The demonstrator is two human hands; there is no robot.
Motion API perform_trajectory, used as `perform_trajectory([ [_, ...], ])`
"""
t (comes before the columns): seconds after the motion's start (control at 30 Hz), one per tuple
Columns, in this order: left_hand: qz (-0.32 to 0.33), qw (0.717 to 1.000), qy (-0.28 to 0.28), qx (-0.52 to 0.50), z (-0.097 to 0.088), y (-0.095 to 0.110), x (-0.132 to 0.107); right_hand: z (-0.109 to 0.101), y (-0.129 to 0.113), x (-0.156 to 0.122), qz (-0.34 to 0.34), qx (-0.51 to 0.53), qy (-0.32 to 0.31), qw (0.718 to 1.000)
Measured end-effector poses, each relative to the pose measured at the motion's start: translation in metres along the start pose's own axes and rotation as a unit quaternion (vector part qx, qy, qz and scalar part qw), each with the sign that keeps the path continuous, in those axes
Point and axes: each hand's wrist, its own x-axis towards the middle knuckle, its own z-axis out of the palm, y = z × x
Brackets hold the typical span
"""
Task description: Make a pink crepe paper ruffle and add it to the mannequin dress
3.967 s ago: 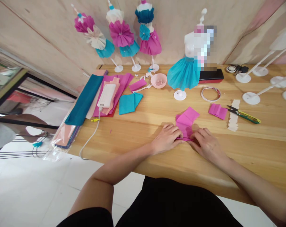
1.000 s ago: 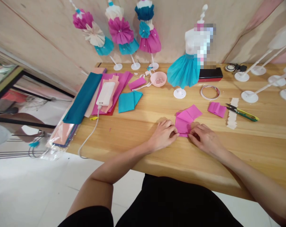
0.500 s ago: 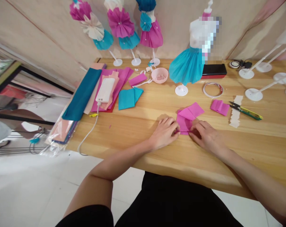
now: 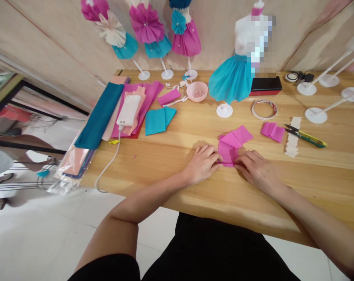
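Note:
A strip of magenta crepe paper (image 4: 227, 151) lies on the wooden table, its near edge folded over in a narrow band. My left hand (image 4: 203, 163) pinches the left end of that fold, fingers curled together. At the right end, my right hand (image 4: 254, 167) pinches the same fold between thumb and fingers. The paper's far part bends off to the upper right. To the right lie a folded magenta paper piece (image 4: 273, 132), yellow-and-green thread snips (image 4: 310, 137) and a cream paper strip (image 4: 292, 141).
Behind the paper stands a mannequin in a turquoise pleated skirt (image 4: 231, 80). A pink bowl of beads (image 4: 197, 92), a tape roll (image 4: 264, 110) and turquoise paper (image 4: 155, 121) lie nearby. A white power bank (image 4: 129, 111) rests on paper sheets at left, its cable (image 4: 109, 168) trailing to the edge.
Both hands keep hold of the magenta paper's near edge, where the folded band shows a little more plainly. The camera view has shifted slightly.

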Motion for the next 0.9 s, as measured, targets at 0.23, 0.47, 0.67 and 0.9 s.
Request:
perform_trajectory([
  [0.23, -0.013, 0.999, -0.002, -0.034, 0.0019, -0.0009, 0.0014, 0.0060, 0.0021, 0.0011, 0.003, 0.051, 0.028, 0.998],
  [0.47, 0.050, 0.997, 0.012, 0.049, 0.0017, 0.0031, 0.0001, 0.0067, -0.0006, -0.0030, -0.032, -0.022, 0.031, 0.999],
  [0.67, 0.119, 0.982, 0.008, 0.149, 0.0057, 0.0044, -0.0008, 0.0048, -0.0008, -0.0032, -0.075, -0.073, 0.016, 0.994],
  [0.9, 0.122, 0.978, 0.006, 0.172, 0.0059, 0.0061, -0.0014, 0.0085, -0.0008, -0.0034, -0.049, -0.008, 0.029, 0.998],
])
